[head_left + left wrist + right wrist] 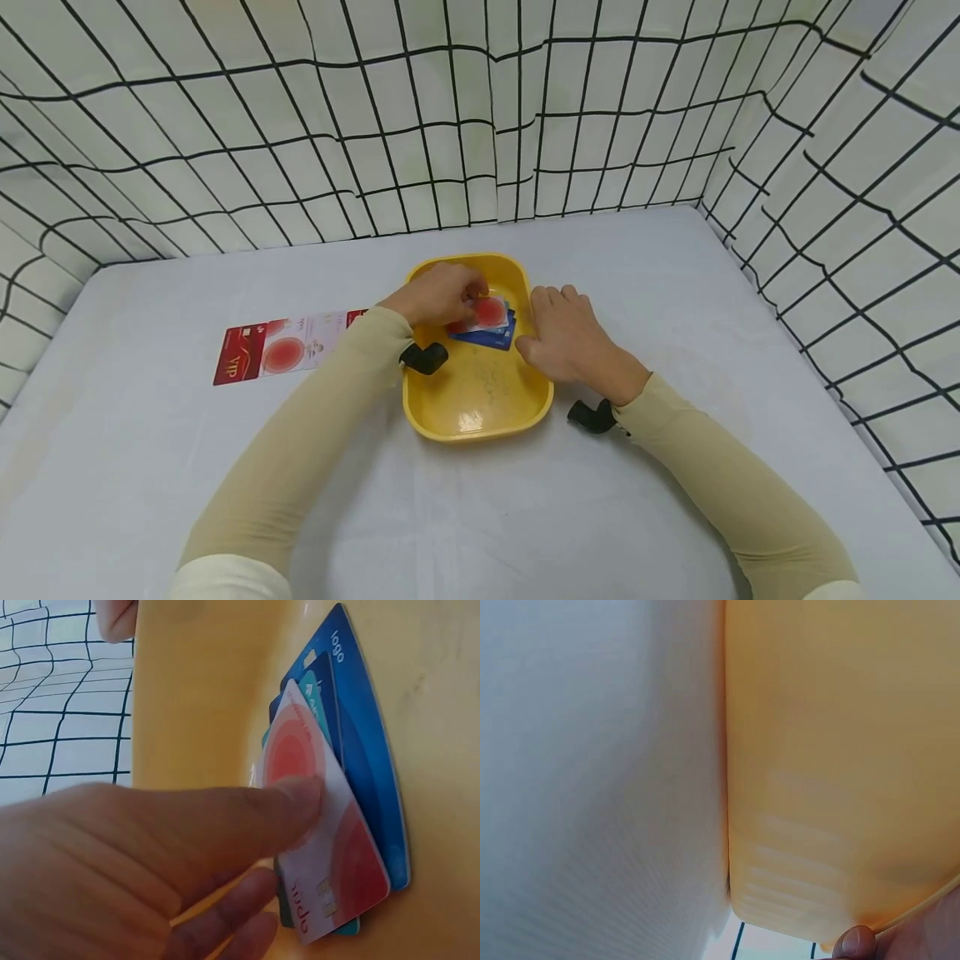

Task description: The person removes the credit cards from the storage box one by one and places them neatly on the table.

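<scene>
A yellow tray (pixel 480 408) stands on the white-covered table. Inside it, my left hand (pixel 442 296) pinches a pink-and-white card (pixel 349 855) with red circles, its thumb lying across the face. Under that card is a fanned stack with a teal card (pixel 313 694) and a large blue card (pixel 367 750) marked "logo". My right hand (pixel 566 337) holds the tray's right rim, thumb on the inner side and fingers toward the outside. A fingertip (pixel 855 941) shows at the rim in the right wrist view.
Left of the tray lies a row of cards: a red VIP card (pixel 238 354), then a pink-and-white card (pixel 285 352) partly followed by others under my left arm. Black wire grid panels (pixel 450 125) border the table at the back and right. Black wrist cameras (pixel 592 417) sit close to the tray.
</scene>
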The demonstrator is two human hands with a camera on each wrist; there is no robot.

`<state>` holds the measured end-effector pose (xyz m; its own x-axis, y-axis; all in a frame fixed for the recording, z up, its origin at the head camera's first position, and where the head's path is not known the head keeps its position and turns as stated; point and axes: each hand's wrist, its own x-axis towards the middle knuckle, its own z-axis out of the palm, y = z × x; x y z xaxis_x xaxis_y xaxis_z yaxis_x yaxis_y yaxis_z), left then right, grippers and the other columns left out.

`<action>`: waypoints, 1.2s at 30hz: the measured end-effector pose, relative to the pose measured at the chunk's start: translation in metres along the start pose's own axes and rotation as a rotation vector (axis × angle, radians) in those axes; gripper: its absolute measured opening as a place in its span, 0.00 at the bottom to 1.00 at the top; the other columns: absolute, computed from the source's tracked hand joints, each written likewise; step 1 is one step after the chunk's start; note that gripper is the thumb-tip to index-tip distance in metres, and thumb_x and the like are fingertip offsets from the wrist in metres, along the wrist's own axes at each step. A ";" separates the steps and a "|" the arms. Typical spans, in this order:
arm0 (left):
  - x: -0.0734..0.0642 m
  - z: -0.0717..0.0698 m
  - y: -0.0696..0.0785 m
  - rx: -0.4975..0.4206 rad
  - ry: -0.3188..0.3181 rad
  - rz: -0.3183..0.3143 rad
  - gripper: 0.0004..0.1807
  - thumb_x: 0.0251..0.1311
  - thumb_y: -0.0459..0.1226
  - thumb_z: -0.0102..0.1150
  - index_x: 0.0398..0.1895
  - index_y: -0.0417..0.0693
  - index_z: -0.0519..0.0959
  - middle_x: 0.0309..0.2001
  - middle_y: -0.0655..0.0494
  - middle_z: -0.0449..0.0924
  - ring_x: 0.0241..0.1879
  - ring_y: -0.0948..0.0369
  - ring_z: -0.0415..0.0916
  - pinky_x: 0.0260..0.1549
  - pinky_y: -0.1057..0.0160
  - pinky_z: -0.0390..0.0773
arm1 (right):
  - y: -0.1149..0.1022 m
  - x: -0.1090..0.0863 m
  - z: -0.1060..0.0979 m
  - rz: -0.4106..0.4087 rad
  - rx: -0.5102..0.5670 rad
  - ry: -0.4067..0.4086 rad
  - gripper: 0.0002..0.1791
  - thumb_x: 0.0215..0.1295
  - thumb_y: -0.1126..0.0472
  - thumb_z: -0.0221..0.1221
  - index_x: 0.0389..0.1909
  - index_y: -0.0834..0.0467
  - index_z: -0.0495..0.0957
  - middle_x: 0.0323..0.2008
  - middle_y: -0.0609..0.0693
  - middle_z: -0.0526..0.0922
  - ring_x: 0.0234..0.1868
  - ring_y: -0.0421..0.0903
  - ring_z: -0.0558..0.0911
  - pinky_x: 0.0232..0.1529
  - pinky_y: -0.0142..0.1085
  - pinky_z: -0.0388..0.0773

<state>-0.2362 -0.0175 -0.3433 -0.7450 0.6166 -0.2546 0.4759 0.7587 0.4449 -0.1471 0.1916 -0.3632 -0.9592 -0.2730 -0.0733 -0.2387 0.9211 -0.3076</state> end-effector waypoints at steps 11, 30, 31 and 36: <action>0.000 -0.005 -0.002 -0.070 -0.103 0.036 0.32 0.59 0.33 0.72 0.67 0.51 0.75 0.63 0.47 0.81 0.63 0.51 0.76 0.69 0.51 0.76 | -0.002 0.002 0.000 0.005 -0.005 -0.020 0.18 0.64 0.50 0.51 0.46 0.60 0.67 0.37 0.55 0.71 0.43 0.54 0.66 0.45 0.43 0.60; 0.005 0.000 0.000 -0.084 -0.134 0.029 0.31 0.60 0.32 0.71 0.67 0.52 0.74 0.64 0.46 0.79 0.64 0.49 0.74 0.67 0.51 0.78 | -0.001 0.001 -0.001 0.026 -0.010 -0.028 0.19 0.64 0.50 0.52 0.47 0.59 0.67 0.37 0.54 0.71 0.44 0.53 0.66 0.45 0.43 0.60; 0.005 0.001 0.000 -0.084 -0.134 0.029 0.31 0.60 0.32 0.71 0.67 0.52 0.74 0.65 0.47 0.78 0.64 0.49 0.74 0.67 0.51 0.78 | -0.001 0.001 -0.001 0.028 -0.010 -0.028 0.19 0.64 0.50 0.52 0.47 0.59 0.67 0.37 0.54 0.71 0.44 0.53 0.66 0.45 0.43 0.60; 0.006 0.002 0.001 -0.079 -0.130 0.032 0.31 0.60 0.32 0.71 0.67 0.52 0.74 0.64 0.47 0.78 0.63 0.50 0.74 0.65 0.52 0.80 | -0.001 0.001 -0.001 0.032 -0.014 -0.032 0.19 0.65 0.49 0.52 0.48 0.59 0.66 0.38 0.54 0.71 0.44 0.53 0.66 0.45 0.43 0.60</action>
<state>-0.2393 -0.0130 -0.3462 -0.6608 0.6664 -0.3454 0.4568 0.7222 0.5195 -0.1479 0.1909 -0.3623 -0.9612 -0.2516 -0.1132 -0.2100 0.9332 -0.2915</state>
